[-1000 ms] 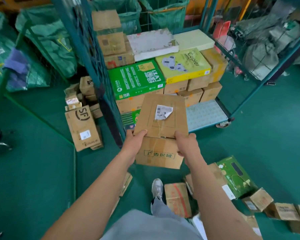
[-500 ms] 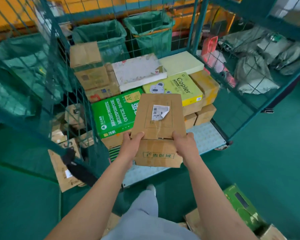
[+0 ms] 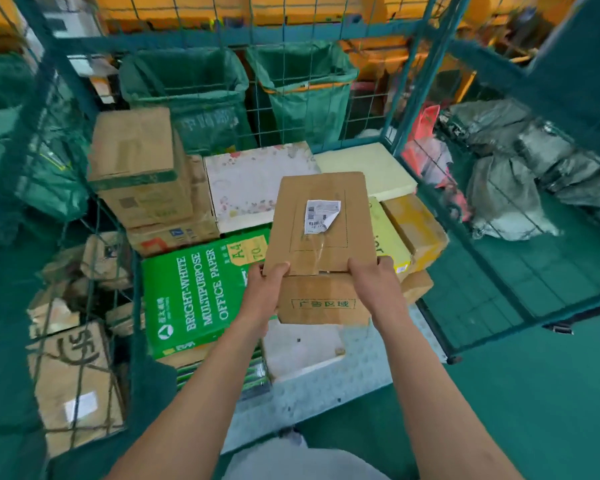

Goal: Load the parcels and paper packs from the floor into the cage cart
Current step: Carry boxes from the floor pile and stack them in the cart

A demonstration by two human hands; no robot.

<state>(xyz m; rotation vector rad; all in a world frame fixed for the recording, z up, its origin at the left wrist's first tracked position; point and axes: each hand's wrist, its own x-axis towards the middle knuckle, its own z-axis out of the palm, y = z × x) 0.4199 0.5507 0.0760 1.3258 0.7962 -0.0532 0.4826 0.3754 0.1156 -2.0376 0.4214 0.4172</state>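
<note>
You face the cage cart's studded metal deck (image 3: pixel 326 386); on it sit a white parcel (image 3: pixel 302 348) and stacked paper packs (image 3: pixel 253 372) beneath the green carton (image 3: pixel 194 296).
</note>
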